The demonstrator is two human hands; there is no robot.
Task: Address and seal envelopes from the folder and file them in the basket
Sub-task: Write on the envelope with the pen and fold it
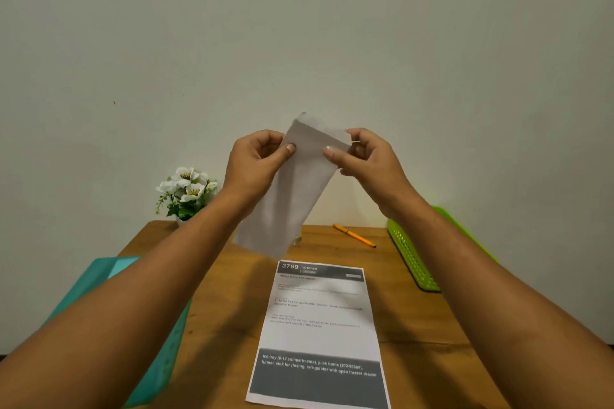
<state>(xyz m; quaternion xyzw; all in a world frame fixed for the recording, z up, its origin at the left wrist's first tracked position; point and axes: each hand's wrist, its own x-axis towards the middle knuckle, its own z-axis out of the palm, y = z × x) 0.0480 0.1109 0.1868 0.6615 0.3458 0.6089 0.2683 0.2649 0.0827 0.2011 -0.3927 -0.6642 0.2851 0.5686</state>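
I hold a white envelope (292,189) up in the air above the wooden table (415,325), its flap end at the top. My left hand (255,163) pinches its upper left edge with thumb on the front. My right hand (365,156) pinches the upper right corner near the flap. A teal folder (159,335) lies at the table's left edge, partly hidden under my left forearm. The green plastic basket (412,259) sits at the right, partly behind my right forearm. An orange pen (354,235) lies on the table beyond the printed sheet.
A printed instruction sheet (319,335) lies flat at the table's centre. A small pot of white flowers (186,191) stands at the back left corner against the plain wall. A small clear object (296,238) sits just behind the envelope's lower end.
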